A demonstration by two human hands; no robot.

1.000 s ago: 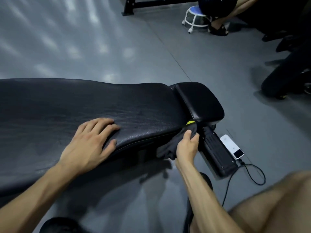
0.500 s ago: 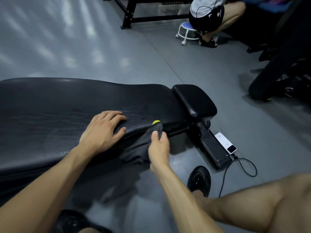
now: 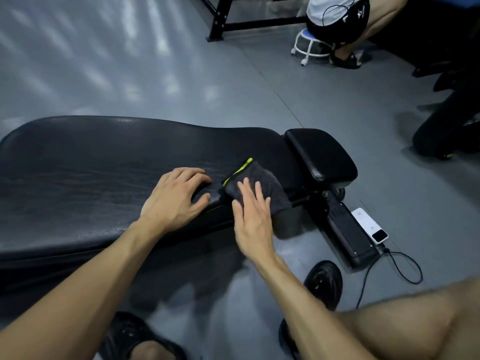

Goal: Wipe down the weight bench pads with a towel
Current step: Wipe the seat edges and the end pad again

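— Where do we have the towel (image 3: 255, 181)?
— Draped over the near edge of the long bench pad (image 3: 104, 165), close to the small seat pad (image 3: 322, 154); our right hand (image 3: 253, 211) presses it flat, fingers straight and slightly spread.
— And our left hand (image 3: 176, 198)?
— Resting on the long pad just beside the towel, fingers loosely bent, holding nothing.
— On the floor (image 3: 181, 81)?
— A white device (image 3: 368, 226) with a cable.

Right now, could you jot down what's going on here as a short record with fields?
Setting: gym floor
Long pad: black bench pad, lying flat
Small pad: seat pad at its right end
Towel: dark towel with yellow-green trim, on the long pad's near edge
Right hand: right hand flat on the towel, fingers straight
Left hand: left hand resting on the long pad
Nearby: white device with cable
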